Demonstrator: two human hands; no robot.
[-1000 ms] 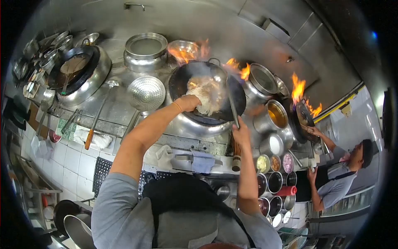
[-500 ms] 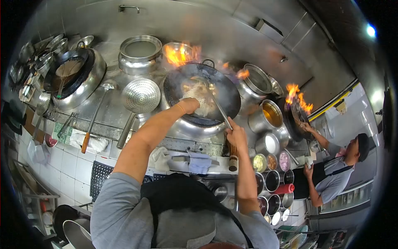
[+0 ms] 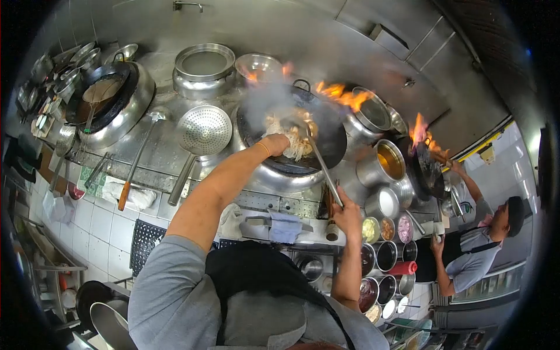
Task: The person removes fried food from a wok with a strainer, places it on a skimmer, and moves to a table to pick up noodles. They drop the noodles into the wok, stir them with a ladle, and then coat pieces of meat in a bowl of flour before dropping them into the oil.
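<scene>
My left hand [image 3: 278, 144] reaches over the large black wok [image 3: 328, 129], fingers curled at the edge of pale noodles [image 3: 296, 146]; what it grips is too unclear to make out. My right hand [image 3: 347, 213] is closed around the long metal handle of a ladle [image 3: 322, 163]. The ladle's head is down in the wok among the noodles and browned pieces. Smoke rises at the wok's left side and flames burn beyond its back right rim.
Left of the wok lie a perforated strainer [image 3: 204, 130] and an orange-handled tool [image 3: 125, 194]. Right stand a pot of orange liquid [image 3: 389, 161] and several ingredient containers [image 3: 386, 255]. A co-worker [image 3: 478, 245] is at another flaming wok [image 3: 424, 169] at right.
The view has shifted slightly. The ladle's head and food have moved within the wok, and smoke has thickened. Flames have shrunk at the back left and grown at the back right.
</scene>
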